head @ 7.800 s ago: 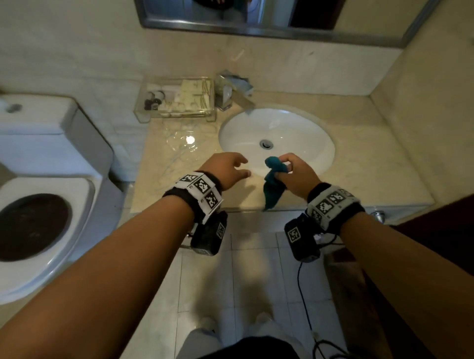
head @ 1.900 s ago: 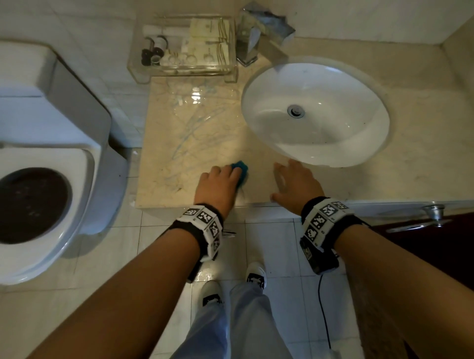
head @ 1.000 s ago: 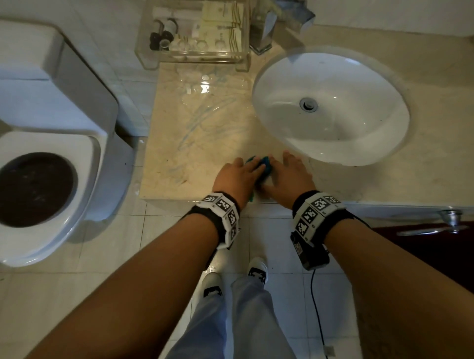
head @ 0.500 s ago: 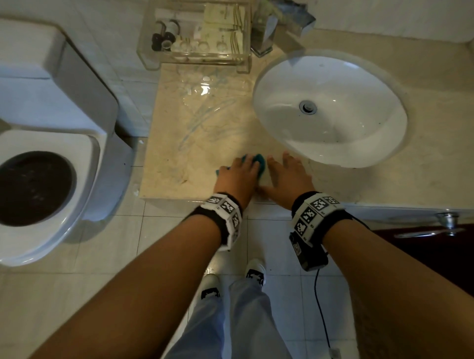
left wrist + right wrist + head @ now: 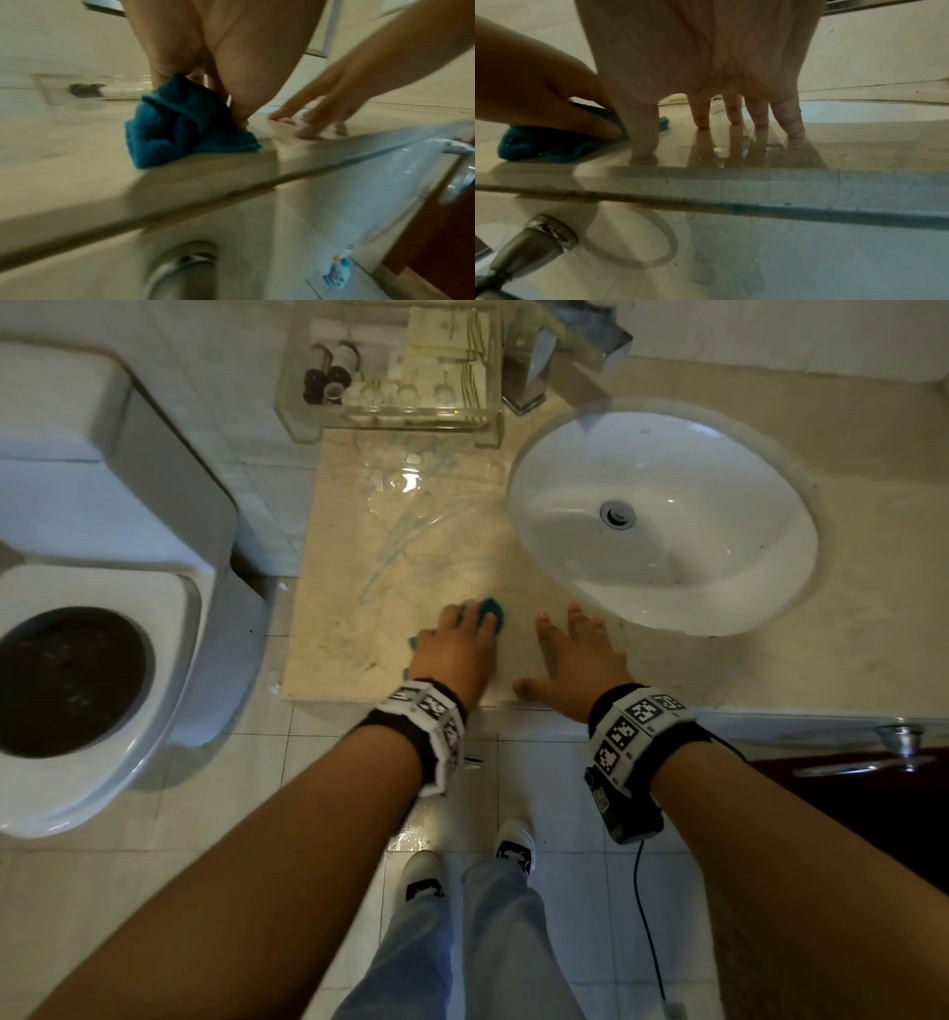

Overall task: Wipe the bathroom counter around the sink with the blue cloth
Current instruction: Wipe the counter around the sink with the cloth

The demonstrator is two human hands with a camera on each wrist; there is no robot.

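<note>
The blue cloth (image 5: 492,610) lies bunched on the beige marble counter (image 5: 359,588), near its front edge and left of the white sink (image 5: 719,567). My left hand (image 5: 457,649) lies on top of the cloth and grips it, pressing it onto the stone; the cloth (image 5: 174,125) bulges out beneath the palm. My right hand (image 5: 575,654) rests flat on the counter with its fingers spread, just in front of the sink rim and a short gap right of the cloth. In the right wrist view its fingertips (image 5: 703,123) touch the wet stone, with the cloth (image 5: 539,146) to their left.
Wet streaks (image 5: 411,531) cross the counter left of the sink. A clear tray (image 5: 390,403) of toiletries and the faucet (image 5: 560,356) stand at the back. The toilet (image 5: 92,588) is on the left. A metal door handle (image 5: 893,752) juts out under the counter's right side.
My left hand has slid the cloth a little to the left, opening a gap from the right hand. The right hand has stayed flat on the counter.
</note>
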